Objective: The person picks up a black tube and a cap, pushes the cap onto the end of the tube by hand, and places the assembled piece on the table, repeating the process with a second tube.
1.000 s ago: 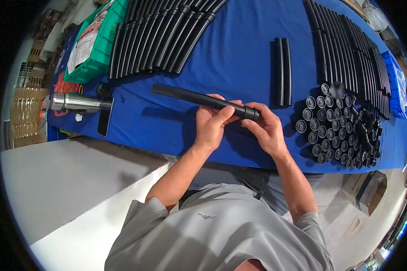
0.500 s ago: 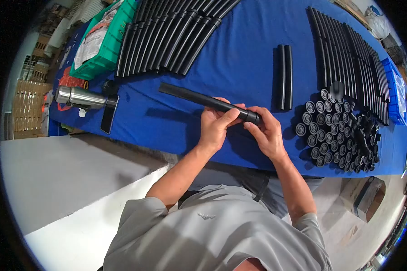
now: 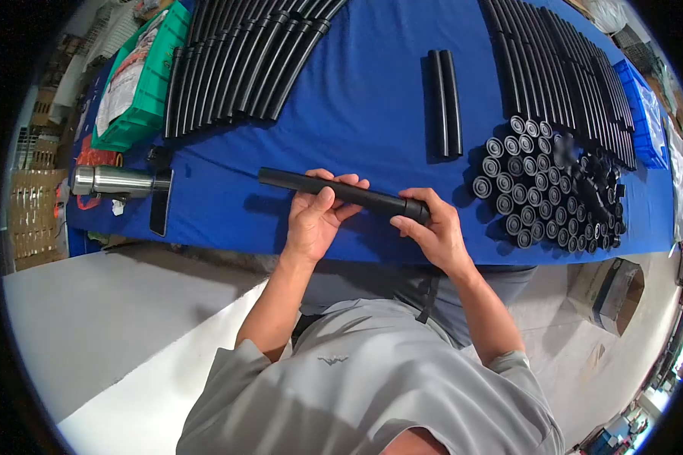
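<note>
A black tube (image 3: 364, 196) is held almost level above the blue cloth, its plain end pointing left. My left hand (image 3: 315, 220) supports it near the middle, thumb in front and fingers behind. Around the black collar (image 3: 415, 210) at the tube's right end, the thumb and fingers of my right hand (image 3: 435, 231) are closed. Two loose black tubes (image 3: 445, 102) lie side by side beyond my right hand. Round black caps (image 3: 525, 189) are spread in a cluster to the right of that hand.
Rows of black tubes (image 3: 235, 68) lie at the back left, and more tubes (image 3: 561, 68) at the back right. A green crate (image 3: 140, 95), a steel flask (image 3: 114, 182) and a phone (image 3: 160, 205) are on the left. A blue crate (image 3: 643, 114) stands far right.
My left hand has slid along the tube away from the collar, and its fingers have loosened. The tube is more level. The whole view has shifted somewhat.
</note>
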Action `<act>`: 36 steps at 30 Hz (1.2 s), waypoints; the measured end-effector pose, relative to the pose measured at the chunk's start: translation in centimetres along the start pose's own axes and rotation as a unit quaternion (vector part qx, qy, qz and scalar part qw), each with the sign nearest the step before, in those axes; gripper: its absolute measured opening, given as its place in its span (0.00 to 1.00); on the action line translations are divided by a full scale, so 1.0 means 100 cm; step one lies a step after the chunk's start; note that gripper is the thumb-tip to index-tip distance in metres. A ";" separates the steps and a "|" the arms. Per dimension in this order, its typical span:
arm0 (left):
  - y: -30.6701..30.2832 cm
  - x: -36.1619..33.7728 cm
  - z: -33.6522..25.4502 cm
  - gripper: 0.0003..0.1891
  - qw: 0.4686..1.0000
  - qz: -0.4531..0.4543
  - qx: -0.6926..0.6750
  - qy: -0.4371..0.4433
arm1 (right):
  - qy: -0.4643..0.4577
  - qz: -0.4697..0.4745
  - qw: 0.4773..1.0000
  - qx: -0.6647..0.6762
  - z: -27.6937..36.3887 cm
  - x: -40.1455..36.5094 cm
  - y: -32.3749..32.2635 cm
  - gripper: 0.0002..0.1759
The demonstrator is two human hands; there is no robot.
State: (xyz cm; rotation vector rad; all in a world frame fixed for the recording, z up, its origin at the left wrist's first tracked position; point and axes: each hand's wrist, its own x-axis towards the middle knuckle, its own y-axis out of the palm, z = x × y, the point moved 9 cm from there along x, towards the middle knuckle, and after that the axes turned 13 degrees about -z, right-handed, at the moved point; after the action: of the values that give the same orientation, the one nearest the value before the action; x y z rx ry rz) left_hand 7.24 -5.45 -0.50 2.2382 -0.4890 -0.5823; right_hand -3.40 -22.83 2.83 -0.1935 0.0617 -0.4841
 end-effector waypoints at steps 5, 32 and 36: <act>-0.003 -0.002 0.001 0.13 1.000 -0.019 0.006 0.015 | 0.007 -0.023 0.999 0.048 -0.001 0.001 0.004 0.18; 0.000 -0.003 0.003 0.14 0.998 -0.019 -0.042 -0.035 | 0.141 0.035 0.973 0.177 -0.003 -0.015 0.014 0.18; 0.000 -0.004 0.005 0.13 0.999 -0.020 -0.029 -0.027 | 0.136 0.003 0.972 0.191 -0.009 -0.013 0.014 0.17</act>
State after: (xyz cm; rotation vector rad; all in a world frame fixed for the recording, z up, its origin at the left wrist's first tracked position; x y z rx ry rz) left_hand 6.62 -5.57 -0.70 2.1863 -0.4507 -0.6711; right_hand -4.03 -21.12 1.68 0.2523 0.2356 -0.5047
